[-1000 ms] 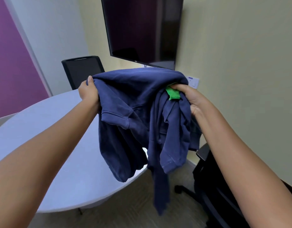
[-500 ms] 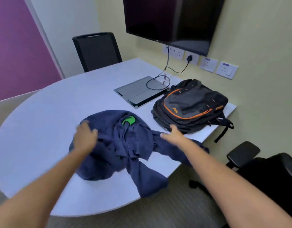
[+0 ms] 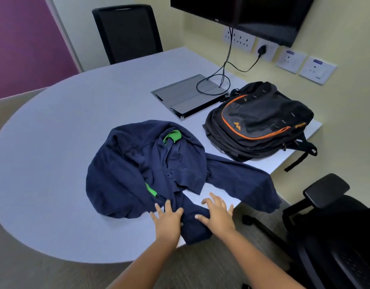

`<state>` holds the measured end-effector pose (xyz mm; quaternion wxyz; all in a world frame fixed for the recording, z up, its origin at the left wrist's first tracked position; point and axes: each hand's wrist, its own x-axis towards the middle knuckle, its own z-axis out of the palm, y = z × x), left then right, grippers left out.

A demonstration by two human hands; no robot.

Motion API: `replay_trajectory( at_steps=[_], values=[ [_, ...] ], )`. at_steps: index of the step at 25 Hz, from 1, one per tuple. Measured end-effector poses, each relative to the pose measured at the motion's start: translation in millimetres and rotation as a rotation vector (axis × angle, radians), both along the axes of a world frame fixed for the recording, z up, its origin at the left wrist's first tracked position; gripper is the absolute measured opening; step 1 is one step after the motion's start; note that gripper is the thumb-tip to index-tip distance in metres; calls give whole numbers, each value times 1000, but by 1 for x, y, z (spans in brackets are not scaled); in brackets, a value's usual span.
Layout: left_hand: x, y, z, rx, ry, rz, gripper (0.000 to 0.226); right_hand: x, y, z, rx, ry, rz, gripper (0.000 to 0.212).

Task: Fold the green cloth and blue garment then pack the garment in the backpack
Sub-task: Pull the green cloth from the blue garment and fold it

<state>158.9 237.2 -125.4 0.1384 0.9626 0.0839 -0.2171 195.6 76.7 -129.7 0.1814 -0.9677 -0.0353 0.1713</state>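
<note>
Your left hand [image 3: 168, 219] and right hand [image 3: 218, 215], fingers spread, press the crumpled blue garment [image 3: 138, 174] near the table [image 3: 55, 142] edge; green cloth [image 3: 172, 137] peeks out.

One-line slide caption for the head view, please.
Both hands, left hand and right hand, rest on crumpled blue garment beside closed backpack.

I see even, soft indoor light with faint shadows. Both hands [image 3: 168, 220] are slightly motion-blurred. Beyond them, wide-angle distortion bends the table edge [image 3: 55, 250] and walls.
</note>
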Motion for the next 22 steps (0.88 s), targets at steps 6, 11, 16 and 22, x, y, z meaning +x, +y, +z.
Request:
replay_trajectory(
  at_steps=[6,11,16,22],
  values=[
    [40,28,31,-318,-431,288,7,28,-40,-7,-166,5,-321,44],
    [103,74,105,-533,-703,585,7,48,-53,2,105,87,-612,48],
    [136,136,173,-727,-1035,817,22,95,-26,93,569,-324,-543,47],
    [139,201,245,-697,-1236,754,4,137,50,208,788,-540,-237,49]
  ],
)
